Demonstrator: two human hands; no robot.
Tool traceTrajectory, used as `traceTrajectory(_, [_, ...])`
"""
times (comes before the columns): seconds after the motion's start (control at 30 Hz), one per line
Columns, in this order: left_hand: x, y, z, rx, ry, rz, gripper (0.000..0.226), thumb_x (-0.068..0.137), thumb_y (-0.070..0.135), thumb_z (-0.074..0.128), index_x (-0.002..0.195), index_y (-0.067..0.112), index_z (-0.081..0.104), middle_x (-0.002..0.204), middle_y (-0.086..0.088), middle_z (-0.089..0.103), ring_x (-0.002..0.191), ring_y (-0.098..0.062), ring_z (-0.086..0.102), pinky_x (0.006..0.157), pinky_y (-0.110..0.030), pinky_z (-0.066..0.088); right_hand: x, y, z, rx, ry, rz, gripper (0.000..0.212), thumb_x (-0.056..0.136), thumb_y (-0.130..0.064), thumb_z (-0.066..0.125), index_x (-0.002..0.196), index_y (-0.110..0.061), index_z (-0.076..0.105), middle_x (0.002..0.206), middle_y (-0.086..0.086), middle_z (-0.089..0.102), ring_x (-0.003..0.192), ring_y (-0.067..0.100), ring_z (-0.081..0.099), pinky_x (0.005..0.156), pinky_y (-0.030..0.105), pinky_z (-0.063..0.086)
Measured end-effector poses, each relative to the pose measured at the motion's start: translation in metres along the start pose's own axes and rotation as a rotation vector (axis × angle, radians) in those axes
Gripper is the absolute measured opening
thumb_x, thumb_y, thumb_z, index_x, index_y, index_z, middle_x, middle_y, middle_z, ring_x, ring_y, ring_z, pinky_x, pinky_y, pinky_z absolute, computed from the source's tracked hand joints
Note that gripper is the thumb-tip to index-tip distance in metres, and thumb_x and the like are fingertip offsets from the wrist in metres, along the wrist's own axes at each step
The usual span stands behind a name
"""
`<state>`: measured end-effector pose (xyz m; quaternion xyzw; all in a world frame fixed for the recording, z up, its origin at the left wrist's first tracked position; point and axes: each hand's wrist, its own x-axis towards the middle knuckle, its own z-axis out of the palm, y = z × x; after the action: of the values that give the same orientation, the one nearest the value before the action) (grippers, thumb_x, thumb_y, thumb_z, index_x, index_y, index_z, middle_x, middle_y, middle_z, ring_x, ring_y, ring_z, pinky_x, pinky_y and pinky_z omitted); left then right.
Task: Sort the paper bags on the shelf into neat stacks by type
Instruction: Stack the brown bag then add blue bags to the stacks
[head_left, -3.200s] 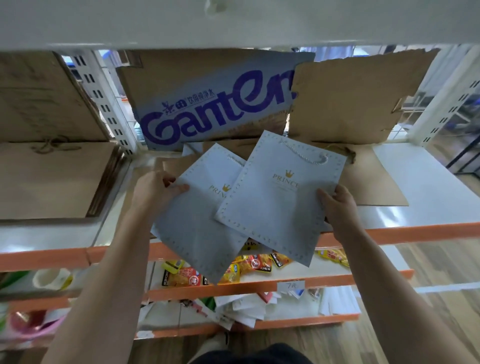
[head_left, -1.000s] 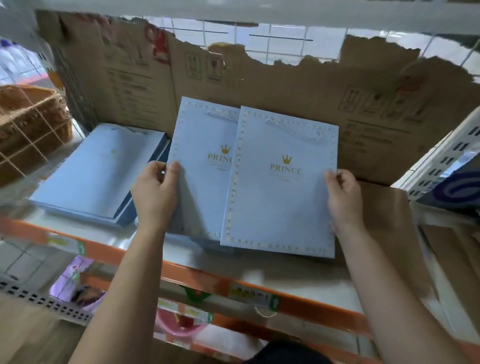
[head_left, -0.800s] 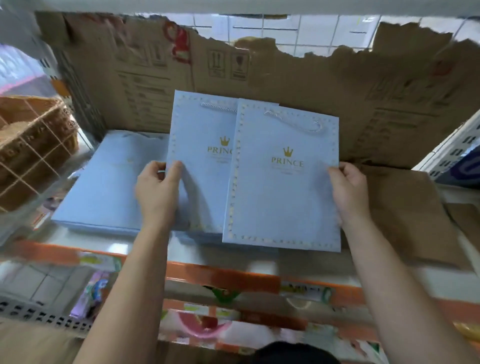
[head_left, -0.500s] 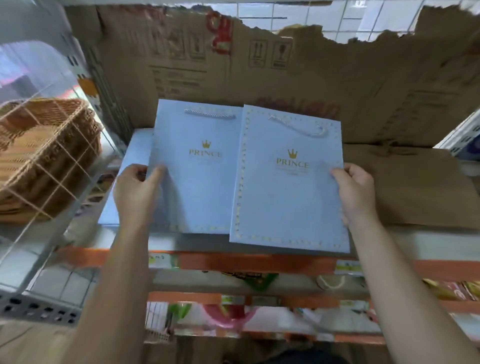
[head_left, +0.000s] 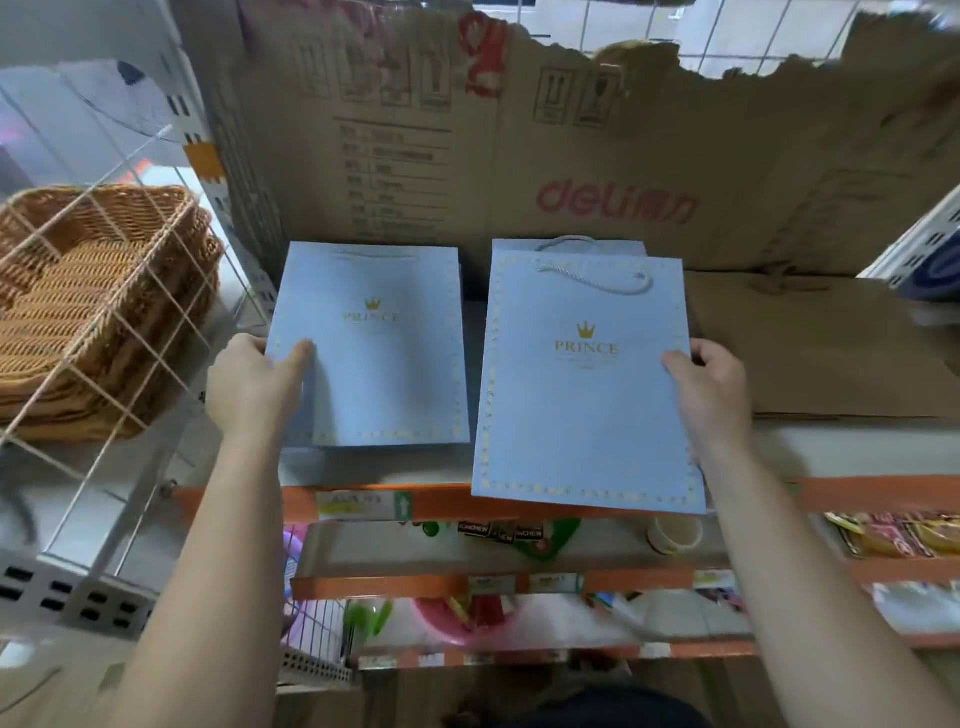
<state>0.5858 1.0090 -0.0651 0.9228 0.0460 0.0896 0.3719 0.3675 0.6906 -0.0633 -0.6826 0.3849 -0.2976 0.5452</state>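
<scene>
Two light-blue paper bags marked PRINCE with a gold crown lie apart over the shelf. My left hand (head_left: 254, 384) pinches the left edge of the left blue bag (head_left: 379, 364), which sits on a stack of the same blue bags. My right hand (head_left: 711, 384) pinches the right edge of the right blue bag (head_left: 582, 405), whose lower edge juts over the shelf's orange front lip (head_left: 441, 501); another blue bag shows just behind its top. Flat brown paper bags (head_left: 821, 353) lie to the right.
Torn cardboard (head_left: 519, 156) with red "deli" print stands along the shelf's back. A wicker basket (head_left: 88, 301) sits behind a white wire grid on the left. Lower orange-edged shelves hold snack packets (head_left: 893, 535), a tape roll (head_left: 672, 535) and pink plastic items.
The two blue bags overlapped half a second ago; now they are apart, the left one moved left onto the blue stack. The view shifted left from the shelf with the Ganten box.
</scene>
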Motion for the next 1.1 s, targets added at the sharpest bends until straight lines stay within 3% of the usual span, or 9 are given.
traceTrajectory(0.17, [0.004,0.003,0.011,0.195,0.012,0.031,0.059,0.085,0.051,0.057,0.118,0.002,0.06,0.119,-0.023,0.052,0.115,-0.043,0.044,0.09,-0.051,0.041,-0.008,0.002,0.001,-0.016,0.007,0.007,0.019,0.078,-0.03,0.058,0.087,-0.014,0.063,0.091,0.017,0.071,0.073,0.038,0.065,0.062,0.048,0.053])
traceTrajectory(0.37, [0.003,-0.007,0.01,0.149,0.013,0.107,0.068,0.084,0.052,0.061,0.128,0.003,0.045,0.128,-0.019,0.046,0.119,-0.039,0.044,0.091,-0.052,0.041,-0.012,0.004,0.003,0.008,0.004,0.008,0.015,0.084,-0.022,0.057,0.091,-0.01,0.062,0.09,0.012,0.072,0.081,0.039,0.067,0.067,0.055,0.055])
traceTrajectory(0.43, [0.001,-0.012,0.002,0.158,-0.068,0.17,0.081,0.076,0.061,0.066,0.131,0.006,0.045,0.131,-0.018,0.044,0.123,-0.037,0.041,0.095,-0.05,0.04,-0.013,0.006,0.003,0.029,0.006,0.01,0.016,0.084,-0.021,0.058,0.091,-0.008,0.062,0.09,0.012,0.072,0.081,0.04,0.067,0.069,0.056,0.055])
traceTrajectory(0.5, [-0.008,-0.016,-0.008,0.158,-0.2,0.222,0.095,0.064,0.066,0.074,0.134,0.011,0.042,0.135,-0.015,0.039,0.128,-0.033,0.037,0.101,-0.048,0.037,-0.012,0.009,0.004,0.05,0.009,0.013,0.015,0.084,-0.02,0.057,0.09,-0.007,0.062,0.09,0.014,0.072,0.074,0.035,0.066,0.065,0.047,0.054])
traceTrajectory(0.67, [-0.022,-0.026,-0.02,0.231,-0.517,0.264,0.127,0.043,0.059,0.088,0.142,0.022,0.019,0.147,-0.004,0.015,0.136,-0.028,0.018,0.111,-0.046,0.024,-0.015,0.015,0.009,0.086,0.0,0.002,0.012,0.081,-0.019,0.058,0.084,-0.009,0.062,0.075,0.002,0.07,0.07,0.025,0.064,0.065,0.037,0.048])
traceTrajectory(0.83, [-0.021,-0.025,-0.02,0.15,-0.485,0.306,0.114,0.053,0.04,0.091,0.145,0.021,0.027,0.147,-0.009,0.02,0.135,-0.028,0.021,0.11,-0.044,0.026,-0.019,0.018,0.009,0.102,-0.006,-0.006,0.009,0.083,-0.017,0.057,0.083,-0.01,0.062,0.062,-0.008,0.065,0.063,0.018,0.06,0.061,0.032,0.047])
traceTrajectory(1.0, [-0.015,-0.026,-0.024,0.067,-0.482,0.307,0.11,0.058,0.03,0.09,0.149,0.017,0.029,0.147,-0.008,0.028,0.137,-0.025,0.026,0.111,-0.039,0.025,-0.023,0.013,0.002,0.102,0.009,-0.012,0.01,0.086,-0.016,0.057,0.088,-0.008,0.062,0.075,0.002,0.067,0.069,0.021,0.061,0.062,0.032,0.048])
traceTrajectory(1.1, [-0.017,-0.024,-0.024,0.112,-0.517,0.32,0.107,0.062,0.035,0.087,0.149,0.017,0.028,0.149,-0.008,0.025,0.137,-0.026,0.025,0.109,-0.04,0.027,-0.023,0.012,-0.001,0.089,0.014,-0.014,0.012,0.086,-0.017,0.057,0.09,-0.006,0.062,0.08,0.006,0.067,0.072,0.024,0.062,0.064,0.036,0.049])
